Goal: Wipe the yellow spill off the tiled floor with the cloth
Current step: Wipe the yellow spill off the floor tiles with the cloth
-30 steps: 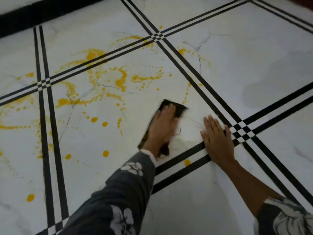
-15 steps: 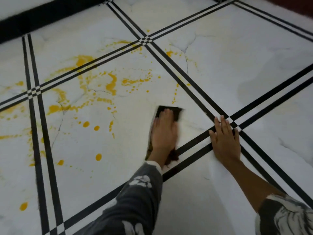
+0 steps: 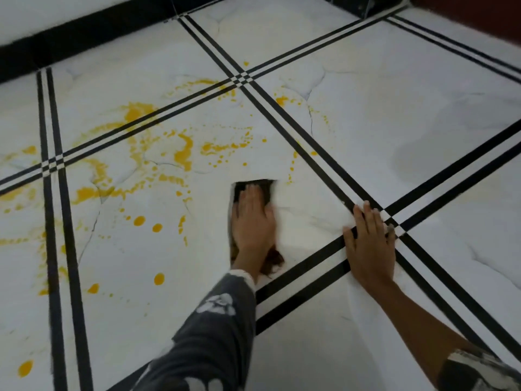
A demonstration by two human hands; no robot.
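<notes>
Left hand lay flat, fingers straight, pressing dark cloth onto tiled floor beside yellow spill; right hand spread flat, bracing me. Cloth judged soft, limp: press mid-panel.

Left hand, palm down, fingers straight and together, arm extended forward in a dark patterned sleeve; right hand, palm down, fingers straight, slightly spread, forearm bare.
</notes>
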